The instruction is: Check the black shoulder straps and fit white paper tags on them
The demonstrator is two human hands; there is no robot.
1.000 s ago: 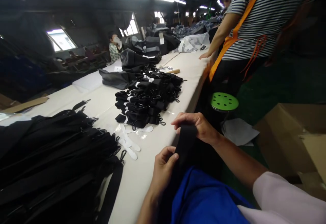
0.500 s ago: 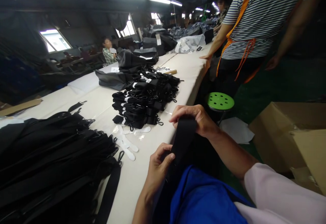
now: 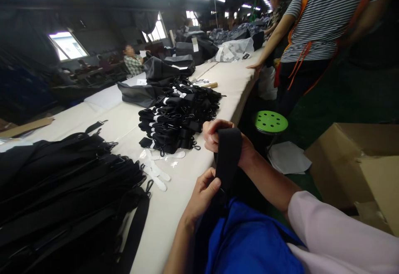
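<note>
A wide black strap point(image 3: 229, 153) runs between my two hands, close to the table's front edge. My right hand point(image 3: 226, 135) has the strap looped over it, with the fingers curled in. Lower down, my left hand point(image 3: 204, 191) pinches the strap between thumb and fingers. The strap's lower end is lost against dark cloth. Just beyond my hands lies a pile of folded black straps point(image 3: 181, 120) with metal hooks and white bands. Loose long black straps point(image 3: 68, 191) with hooks are heaped at the left of the table. White notched strips point(image 3: 156, 172) lie between the two piles.
The pale table point(image 3: 174, 224) stretches away, with dark grey bags point(image 3: 140, 93) farther along. A person in a striped shirt point(image 3: 324, 29) leans a hand on its edge. To the right are a green stool point(image 3: 271, 121), white paper point(image 3: 288, 157) and a cardboard box point(image 3: 352, 166).
My right hand has curled its fingers inward and moved slightly up with the strap. My left hand has shifted a little up and right. The person in stripes has shifted right.
</note>
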